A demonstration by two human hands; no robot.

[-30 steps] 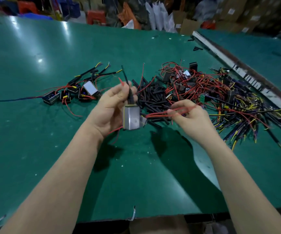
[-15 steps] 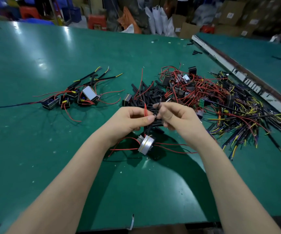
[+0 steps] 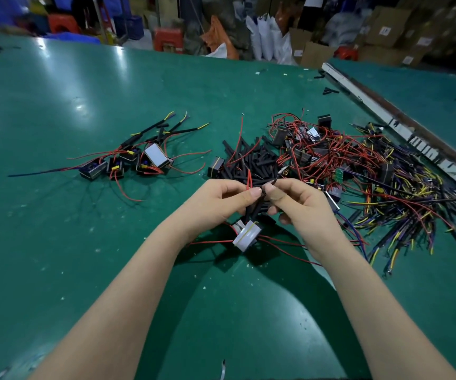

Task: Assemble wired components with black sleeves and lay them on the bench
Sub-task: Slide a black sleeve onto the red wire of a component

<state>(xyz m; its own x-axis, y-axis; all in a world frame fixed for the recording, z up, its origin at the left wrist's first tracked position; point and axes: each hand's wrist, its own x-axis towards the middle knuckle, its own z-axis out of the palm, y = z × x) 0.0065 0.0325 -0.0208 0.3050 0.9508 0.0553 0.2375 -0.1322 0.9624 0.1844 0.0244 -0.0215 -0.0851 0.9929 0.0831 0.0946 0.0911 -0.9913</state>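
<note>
Component (image 3: 246, 235), a small silver-faced block trailing red wires, is hanging just above open green bench (image 3: 57, 242); left hand (image 3: 215, 204) and right hand (image 3: 300, 204) are pinching its black sleeve (image 3: 254, 209), fingers curled.

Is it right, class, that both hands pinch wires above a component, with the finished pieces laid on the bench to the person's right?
Not quite. The head view shows the finished pieces on the bench to the person's left. Both the left hand and right hand do pinch wires above the component.
</note>
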